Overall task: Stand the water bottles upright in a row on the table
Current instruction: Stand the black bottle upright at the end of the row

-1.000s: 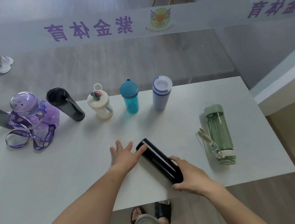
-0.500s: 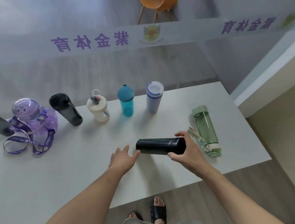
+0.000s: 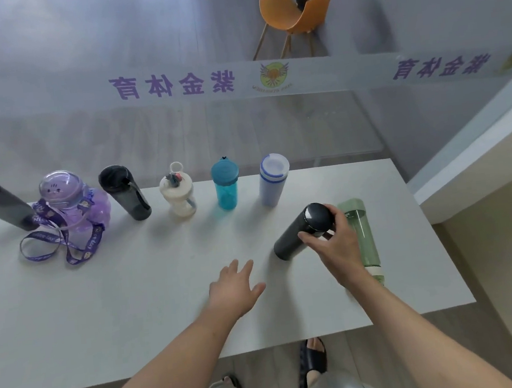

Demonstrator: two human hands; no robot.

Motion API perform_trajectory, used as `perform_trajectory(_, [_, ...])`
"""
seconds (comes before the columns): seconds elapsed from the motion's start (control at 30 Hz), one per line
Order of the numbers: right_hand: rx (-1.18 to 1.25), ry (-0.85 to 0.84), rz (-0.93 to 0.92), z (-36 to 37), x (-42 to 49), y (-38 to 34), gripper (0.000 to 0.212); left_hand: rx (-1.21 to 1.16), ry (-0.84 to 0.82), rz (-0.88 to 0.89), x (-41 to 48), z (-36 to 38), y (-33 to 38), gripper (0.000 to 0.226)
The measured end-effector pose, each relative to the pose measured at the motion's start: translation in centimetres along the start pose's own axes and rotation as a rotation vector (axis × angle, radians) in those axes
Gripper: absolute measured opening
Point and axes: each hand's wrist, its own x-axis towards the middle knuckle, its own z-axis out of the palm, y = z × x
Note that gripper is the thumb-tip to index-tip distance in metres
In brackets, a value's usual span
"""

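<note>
The right hand [image 3: 334, 245] grasps the black flask [image 3: 294, 234] around its upper end, fingers curled over the cap. The flask is tilted, with its base low at the surface [image 3: 133, 303] to the left of that hand. Whether the base touches cannot be told. The left hand [image 3: 232, 292] is released, fingers spread, just short of the flask's base. A green bottle [image 3: 363, 236] lies on its side just right of the right hand. Beyond both hands stand a white-and-blue bottle [image 3: 274, 180], a teal bottle [image 3: 226, 187], a cream bottle [image 3: 178, 196], a dark grey bottle [image 3: 127, 195] and a purple bottle [image 3: 71, 199].
</note>
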Motion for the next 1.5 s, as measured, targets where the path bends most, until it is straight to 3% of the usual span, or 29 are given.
perform_trajectory(0.47, [-0.059, -0.172, -0.157, -4.0, 12.4, 2.3, 0.067, 0.015, 0.029, -0.136, 8.7, 0.2, 9.4, 0.070])
perform_trajectory(0.7, [-0.072, -0.186, -0.166, -4.3, 18.4, 3.6, 0.075, -0.016, -0.035, -0.233, 12.9, 1.1, 11.0, 0.101])
perform_trajectory(1.17, [-0.051, -0.258, -0.043, -3.0, 18.7, 8.1, 0.076, -0.020, -0.090, -0.245, 13.2, 0.6, 10.7, 0.109])
perform_trajectory(1.5, [-0.038, -0.222, -0.072, -1.9, 22.0, 8.9, 0.070, -0.019, -0.082, -0.244, 13.2, 0.6, 10.9, 0.108])
